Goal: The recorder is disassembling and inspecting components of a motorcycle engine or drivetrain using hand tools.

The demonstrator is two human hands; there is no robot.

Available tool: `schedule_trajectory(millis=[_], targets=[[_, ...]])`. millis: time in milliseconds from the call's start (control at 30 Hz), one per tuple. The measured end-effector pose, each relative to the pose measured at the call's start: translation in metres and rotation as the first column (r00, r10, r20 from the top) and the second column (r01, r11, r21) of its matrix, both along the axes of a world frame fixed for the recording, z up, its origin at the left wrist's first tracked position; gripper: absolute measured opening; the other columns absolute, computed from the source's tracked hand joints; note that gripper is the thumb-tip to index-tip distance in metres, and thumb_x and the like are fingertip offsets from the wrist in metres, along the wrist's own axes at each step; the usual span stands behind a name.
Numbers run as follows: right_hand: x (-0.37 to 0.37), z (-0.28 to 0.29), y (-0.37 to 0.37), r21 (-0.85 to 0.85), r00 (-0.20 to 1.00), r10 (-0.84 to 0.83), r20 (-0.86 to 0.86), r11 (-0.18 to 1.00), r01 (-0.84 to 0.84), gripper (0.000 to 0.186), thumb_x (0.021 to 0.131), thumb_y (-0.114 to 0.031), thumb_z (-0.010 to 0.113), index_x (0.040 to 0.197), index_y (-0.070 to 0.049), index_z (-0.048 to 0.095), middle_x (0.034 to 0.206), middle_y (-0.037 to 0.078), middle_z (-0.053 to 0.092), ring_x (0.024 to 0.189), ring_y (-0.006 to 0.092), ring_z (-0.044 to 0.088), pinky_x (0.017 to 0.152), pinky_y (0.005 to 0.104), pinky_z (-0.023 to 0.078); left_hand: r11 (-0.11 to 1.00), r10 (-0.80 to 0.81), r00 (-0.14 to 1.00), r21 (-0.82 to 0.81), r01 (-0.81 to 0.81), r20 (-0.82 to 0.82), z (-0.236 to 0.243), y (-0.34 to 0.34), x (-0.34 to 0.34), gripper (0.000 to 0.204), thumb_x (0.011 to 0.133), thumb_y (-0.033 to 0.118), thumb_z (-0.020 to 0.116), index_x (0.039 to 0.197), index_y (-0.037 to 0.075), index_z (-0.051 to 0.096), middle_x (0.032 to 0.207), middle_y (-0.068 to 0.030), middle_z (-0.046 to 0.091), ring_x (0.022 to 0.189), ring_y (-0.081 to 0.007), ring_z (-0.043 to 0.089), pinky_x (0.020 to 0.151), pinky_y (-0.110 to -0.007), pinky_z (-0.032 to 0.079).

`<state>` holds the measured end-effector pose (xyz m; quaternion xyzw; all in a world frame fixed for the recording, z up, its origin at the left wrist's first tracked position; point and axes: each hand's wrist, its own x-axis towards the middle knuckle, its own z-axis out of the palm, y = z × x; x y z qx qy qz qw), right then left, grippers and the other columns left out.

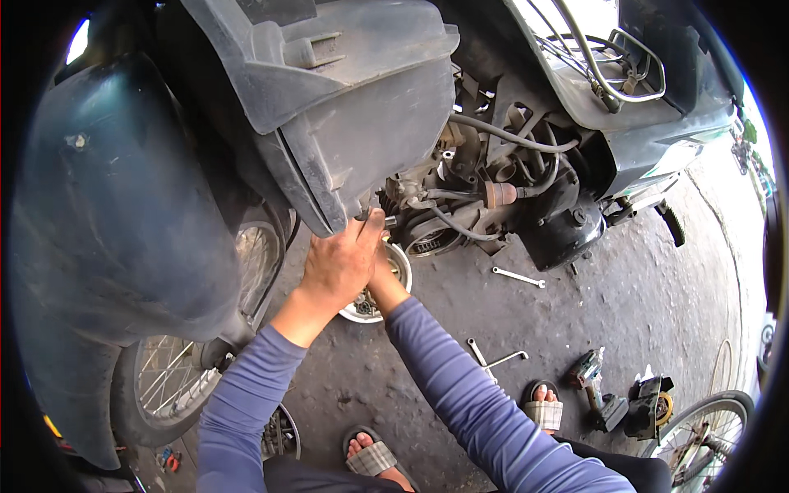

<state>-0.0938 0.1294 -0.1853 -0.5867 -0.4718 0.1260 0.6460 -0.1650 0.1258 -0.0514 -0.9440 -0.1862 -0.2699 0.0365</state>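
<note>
Our left hand (337,267) and right hand (384,269) meet; we can't tell what they grip. Below, a bowl (403,266) holds metal bits (362,307).

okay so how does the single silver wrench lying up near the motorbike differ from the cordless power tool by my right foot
The wrench is a slim, straight bar, while the power tool is bulky, with a handle and a block-shaped base. The wrench is plain silver; the power tool is mostly dark. The wrench lies nearer the motorbike, the power tool nearer your right foot. Both rest on the ground.
</note>
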Motion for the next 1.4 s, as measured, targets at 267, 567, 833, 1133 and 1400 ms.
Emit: schedule_trajectory(millis=[267,567,833,1133,1400], targets=[[-0.007,0.125,-0.211,0.354,-0.120,0.374,-0.920,0.659,-0.664,0.042,0.097,-0.035,0.049,0.065,-0.011,0.036,0.045,-0.002,0.032,0.031,0.0118,0.036,0.050,0.0335,0.047,-0.180,0.250,0.944,-0.947,0.266,0.217,0.006,0.004,0.000,0.023,0.091,0.022,0.060,0.084,0.001,0.061,0.072,-0.0046,0.062,0.064,-0.0142,0.064,0.053,-0.027,0.051],[-0.007,0.014,-0.071,-0.604,0.964,0.063,-0.260,0.768,-0.213,0.028,0.095,-0.021,0.050,0.108,0.003,0.054,0.093,0.027,0.065,0.088,0.0419,0.064,0.079,0.0471,0.048,0.269,0.161,0.975,-0.957,0.108,0.155,-0.037,0.040,0.004,0.026,0.094,0.026,0.061,0.098,0.000,0.063,0.078,-0.0044,0.065,0.067,-0.0137,0.064,0.060,-0.030,0.053],[0.022,-0.017,0.037,-0.076,0.877,0.229,-0.422,0.955,-0.286,0.034,0.091,-0.027,0.056,0.115,-0.002,0.057,0.108,0.023,0.065,0.105,0.0373,0.061,0.089,0.0408,0.045,0.998,0.051,0.999,-0.040,-0.050,0.019,-0.060,0.046,0.006,0.023,0.091,0.018,0.059,0.108,0.004,0.064,0.097,-0.0159,0.068,0.071,-0.0415,0.062,0.070,-0.044,0.051],[-0.005,0.111,-0.157,-0.478,0.857,0.061,-0.512,0.808,-0.343,0.023,0.095,-0.017,0.056,0.109,0.001,0.058,0.076,0.012,0.064,0.074,0.0132,0.060,0.068,0.0286,0.046,-0.202,0.419,0.862,-0.897,0.394,0.285,-0.040,0.024,0.019,0.014,0.092,0.018,0.060,0.090,0.004,0.059,0.064,-0.0017,0.057,0.054,-0.0138,0.057,0.048,-0.035,0.050],[-0.022,0.160,-0.099,-0.008,0.992,-0.092,-0.090,0.996,0.091,0.019,0.082,-0.008,0.073,0.082,0.000,0.056,0.062,0.000,0.052,0.057,0.0047,0.044,0.051,0.0225,0.037,-0.410,0.311,0.859,-0.758,0.507,0.407,-0.032,0.043,0.001,0.029,0.088,0.027,0.066,0.104,0.004,0.057,0.088,-0.0033,0.058,0.076,-0.0137,0.057,0.067,-0.029,0.051]])
